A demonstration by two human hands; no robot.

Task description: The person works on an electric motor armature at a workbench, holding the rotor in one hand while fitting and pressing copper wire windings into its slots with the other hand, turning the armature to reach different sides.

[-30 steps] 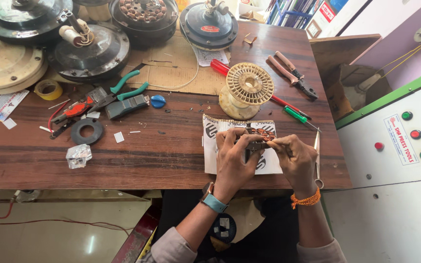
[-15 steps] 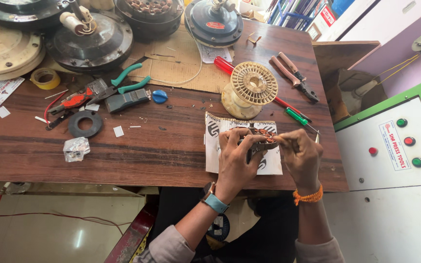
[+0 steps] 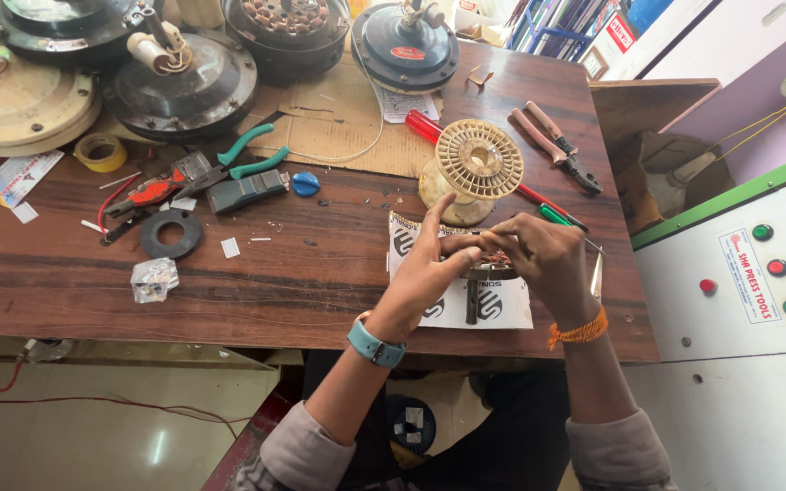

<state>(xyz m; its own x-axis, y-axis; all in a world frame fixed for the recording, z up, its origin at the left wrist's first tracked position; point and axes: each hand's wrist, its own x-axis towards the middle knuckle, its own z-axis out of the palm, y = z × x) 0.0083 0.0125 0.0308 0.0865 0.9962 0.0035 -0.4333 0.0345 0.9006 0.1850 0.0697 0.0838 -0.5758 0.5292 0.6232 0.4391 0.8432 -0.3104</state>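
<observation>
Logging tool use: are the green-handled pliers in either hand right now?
No. The green-handled pliers lie on the table, apart from the left hand and right hand.

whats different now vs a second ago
The left hand has lifted its index finger straight up; earlier it curled over the small part with the others. The right hand still pinches that part above the printed paper. The cream spool, the pliers and the other tools lie as before.

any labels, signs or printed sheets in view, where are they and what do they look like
White printed paper sheet: table edge, under both hands, black marks.
White rectangular label: tilted on the white cabinet at right, red print.
Colourful leaflet: far left of table, slanted.
Red oval sticker: on the dark round motor cover, top centre.
</observation>
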